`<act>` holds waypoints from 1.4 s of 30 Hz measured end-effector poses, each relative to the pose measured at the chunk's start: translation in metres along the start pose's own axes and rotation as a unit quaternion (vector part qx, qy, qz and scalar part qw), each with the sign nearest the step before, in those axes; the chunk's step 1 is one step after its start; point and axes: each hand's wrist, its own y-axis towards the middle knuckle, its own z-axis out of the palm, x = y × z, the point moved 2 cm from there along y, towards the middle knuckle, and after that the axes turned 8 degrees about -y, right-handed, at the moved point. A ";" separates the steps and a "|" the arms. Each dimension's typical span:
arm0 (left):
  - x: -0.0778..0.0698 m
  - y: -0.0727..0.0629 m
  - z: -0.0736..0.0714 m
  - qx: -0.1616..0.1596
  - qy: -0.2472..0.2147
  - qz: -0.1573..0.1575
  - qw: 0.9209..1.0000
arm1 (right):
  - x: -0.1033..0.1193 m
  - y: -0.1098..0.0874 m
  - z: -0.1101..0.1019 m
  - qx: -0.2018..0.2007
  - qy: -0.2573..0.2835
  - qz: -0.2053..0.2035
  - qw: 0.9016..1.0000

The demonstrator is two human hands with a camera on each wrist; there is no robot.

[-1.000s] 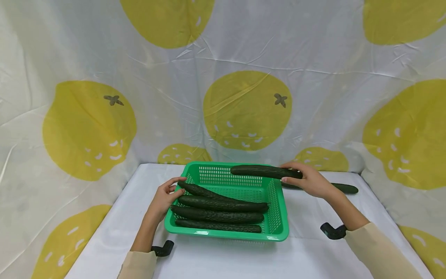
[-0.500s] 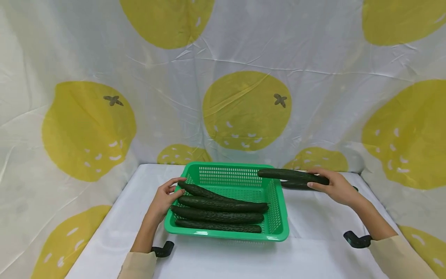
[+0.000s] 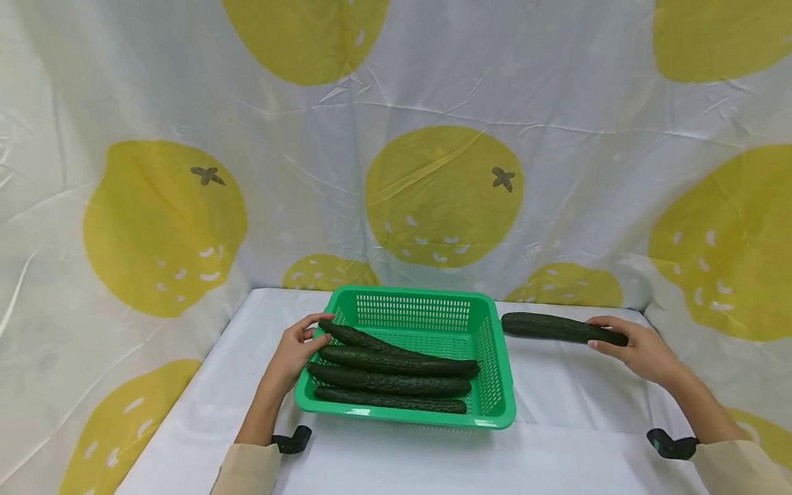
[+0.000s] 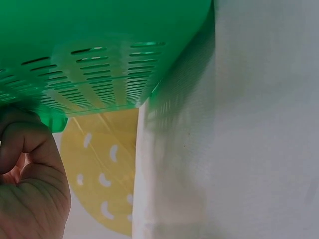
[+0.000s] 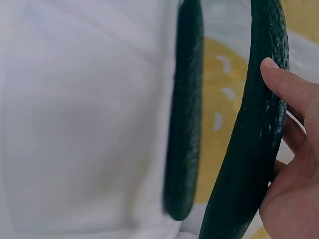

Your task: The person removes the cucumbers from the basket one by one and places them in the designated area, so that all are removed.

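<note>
My right hand (image 3: 637,348) grips a long dark green cucumber (image 3: 551,326) to the right of the green plastic basket (image 3: 405,415). In the right wrist view, thumb and fingers wrap the held cucumber (image 5: 249,134), and a second cucumber (image 5: 185,109) lies on the white cloth beyond it. From the head, the held one covers that second cucumber. At the basket's left end my left hand (image 3: 292,354) holds the rim between thumb and fingers. Several cucumbers (image 3: 399,361) lie side by side inside, toward the front. The left wrist view shows curled fingers under the basket's slotted wall (image 4: 99,69).
A white cloth (image 3: 557,454) covers the table under the basket. Behind and at both sides hangs a pale curtain (image 3: 309,172) printed with yellow lemons. A black wrist mount (image 3: 292,440) sticks out from the left forearm, another wrist mount (image 3: 671,445) from the right.
My right hand has carried its cucumber rightward and lower, from over the basket's back right corner to over the cucumber on the table. The left hand keeps its place at the rim.
</note>
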 end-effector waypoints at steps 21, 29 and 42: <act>-0.001 -0.010 -0.019 0.000 0.006 0.010 1.000 | -0.015 0.012 0.069 0.027 0.040 -0.016 0.999; 0.001 -0.007 -0.011 0.015 -0.001 0.009 1.000 | -0.013 0.009 0.068 -0.002 0.018 -0.006 1.000; 0.002 0.002 -0.002 0.010 -0.005 0.010 1.000 | -0.009 0.016 0.051 -0.018 0.010 0.028 0.999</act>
